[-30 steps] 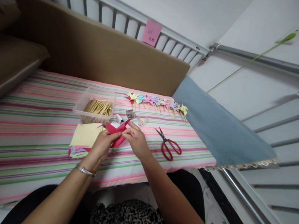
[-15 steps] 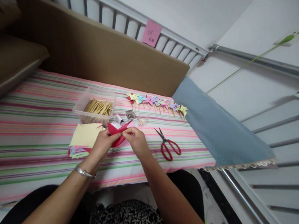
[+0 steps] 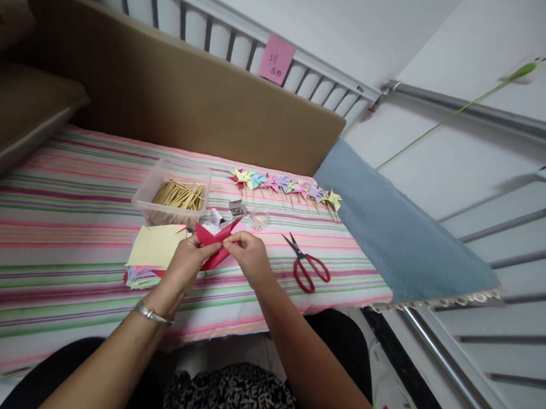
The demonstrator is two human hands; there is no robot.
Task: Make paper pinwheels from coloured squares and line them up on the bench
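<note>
Both my hands pinch a piece of red paper (image 3: 213, 235) just above the striped cloth (image 3: 70, 230). My left hand (image 3: 186, 266) grips its left side and my right hand (image 3: 249, 256) pinches its middle from the right, fingers pressed together. A stack of coloured paper sheets (image 3: 154, 252) with a yellow sheet on top lies just left of my left hand. Behind the red paper sit a small white box (image 3: 217, 218) and another small box (image 3: 237, 209).
A clear tub of wooden sticks (image 3: 175, 194) stands behind the paper stack. Red-handled scissors (image 3: 307, 270) lie to the right. A row of several finished paper pinwheels (image 3: 285, 185) lies at the back. A small clear dish (image 3: 259, 218), a blue cloth (image 3: 399, 235) and a cardboard panel (image 3: 191, 102) are nearby.
My fingers have shifted slightly on the red paper, drawing its corner in toward the middle. Everything else stays where it was.
</note>
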